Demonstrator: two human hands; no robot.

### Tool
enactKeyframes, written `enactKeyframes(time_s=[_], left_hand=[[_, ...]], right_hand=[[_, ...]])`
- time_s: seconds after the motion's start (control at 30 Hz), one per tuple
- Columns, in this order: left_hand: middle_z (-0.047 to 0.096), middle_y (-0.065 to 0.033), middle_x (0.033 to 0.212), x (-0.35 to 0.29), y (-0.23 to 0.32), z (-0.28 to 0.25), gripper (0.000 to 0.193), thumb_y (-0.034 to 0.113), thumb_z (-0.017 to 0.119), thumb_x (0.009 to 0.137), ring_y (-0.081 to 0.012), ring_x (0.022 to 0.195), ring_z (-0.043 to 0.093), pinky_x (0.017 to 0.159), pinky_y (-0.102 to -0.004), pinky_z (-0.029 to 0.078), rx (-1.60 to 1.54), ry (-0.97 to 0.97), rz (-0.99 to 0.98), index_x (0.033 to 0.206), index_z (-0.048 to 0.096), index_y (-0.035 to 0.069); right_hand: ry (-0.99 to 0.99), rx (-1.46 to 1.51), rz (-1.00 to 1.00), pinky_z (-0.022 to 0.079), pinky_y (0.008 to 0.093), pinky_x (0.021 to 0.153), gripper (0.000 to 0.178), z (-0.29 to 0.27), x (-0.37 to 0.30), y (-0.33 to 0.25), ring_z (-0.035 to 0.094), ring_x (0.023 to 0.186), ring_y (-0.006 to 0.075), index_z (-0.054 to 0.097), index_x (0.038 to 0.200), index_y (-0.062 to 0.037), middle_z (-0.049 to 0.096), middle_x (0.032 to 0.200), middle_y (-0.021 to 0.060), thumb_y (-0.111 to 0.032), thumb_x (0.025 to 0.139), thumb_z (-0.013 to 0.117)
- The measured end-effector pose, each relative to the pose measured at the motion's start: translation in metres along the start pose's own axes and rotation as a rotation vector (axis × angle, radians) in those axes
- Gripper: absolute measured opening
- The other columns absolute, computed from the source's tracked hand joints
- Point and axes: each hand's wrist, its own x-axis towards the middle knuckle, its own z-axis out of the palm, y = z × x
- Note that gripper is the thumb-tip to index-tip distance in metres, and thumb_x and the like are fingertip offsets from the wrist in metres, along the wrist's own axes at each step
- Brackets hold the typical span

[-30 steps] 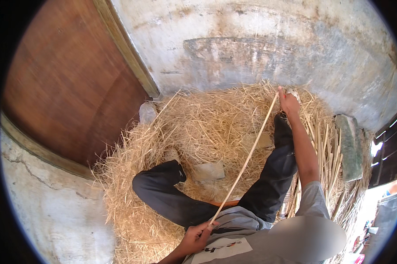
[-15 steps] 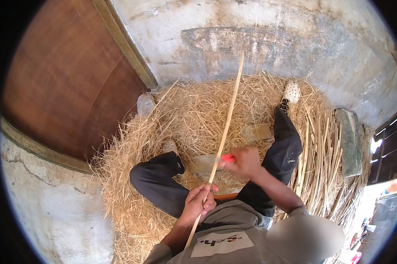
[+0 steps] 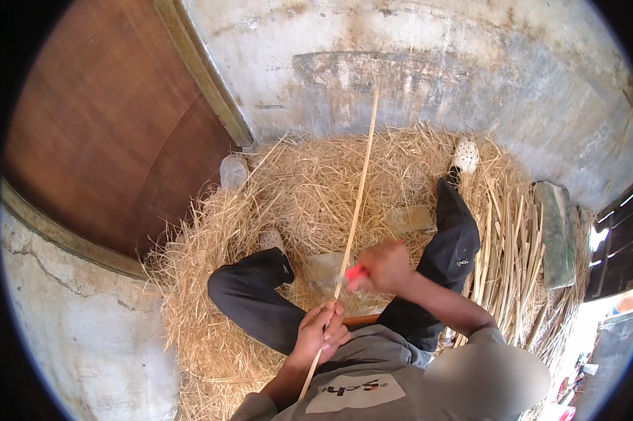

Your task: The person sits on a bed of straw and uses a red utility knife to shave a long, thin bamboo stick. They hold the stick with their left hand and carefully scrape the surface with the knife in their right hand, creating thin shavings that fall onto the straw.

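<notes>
A long, pale wooden stick [image 3: 359,198] slants from beside my shirt up toward the far wall. My left hand [image 3: 319,332] is closed around its lower part, close to my lap. Just beyond it, my right hand [image 3: 384,268] grips a red-handled knife [image 3: 355,273]. The knife's short greyish blade is smeared by motion and lies against or very near the stick; whether it touches I cannot tell. Most of the handle is hidden inside my right fist.
Loose straw shavings [image 3: 309,175] cover the floor between and around my legs. Blocks [image 3: 409,218] lie among them. A bundle of split sticks [image 3: 502,259] and a greenish stone slab [image 3: 557,235] are on the right. A brown door [image 3: 120,126] and a stained wall [image 3: 414,91] stand beyond.
My right hand and the knife have moved down along the stick toward my left hand. The stick's far end has shifted slightly left.
</notes>
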Motion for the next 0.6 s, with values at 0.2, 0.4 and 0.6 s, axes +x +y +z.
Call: enactKeyframes(time_s=[0.2,0.4,0.6], left_hand=[[0.03,0.0044,0.053,-0.005,-0.01,0.004,0.027,0.031,0.035,0.105,-0.0065,0.042,0.025,0.049,-0.0241,0.025,0.022,0.01,-0.068,0.096,0.047,0.008],[0.03,0.0042,0.053,-0.006,-0.004,0.002,0.026,0.03,0.038,0.104,-0.0064,0.042,0.027,0.049,-0.0236,0.027,0.038,0.033,-0.037,0.096,0.048,0.008],[0.031,0.0046,0.052,-0.038,-0.029,-0.014,0.028,0.03,0.037,0.105,-0.007,0.042,0.028,0.044,-0.0226,0.028,0.2,-0.036,-0.174,0.093,0.049,0.007]], right_hand=[[0.096,-0.188,0.117,0.039,0.0405,0.048,0.065,-0.007,0.04,0.087,0.051,0.045,0.0281,0.046,0.054,-0.0101,0.047,0.05,0.0072,-0.069,0.083,0.05],[0.115,-0.247,-0.041,0.041,0.0404,0.049,0.066,-0.004,0.068,0.098,0.053,0.048,0.0284,0.05,0.056,-0.0093,0.049,0.051,0.0079,-0.069,0.084,0.048],[-0.088,-0.067,0.961,0.053,0.0432,0.063,0.066,-0.032,0.106,0.173,0.066,0.065,0.035,0.074,0.083,-0.0086,0.064,0.064,0.019,-0.063,0.092,0.037]])
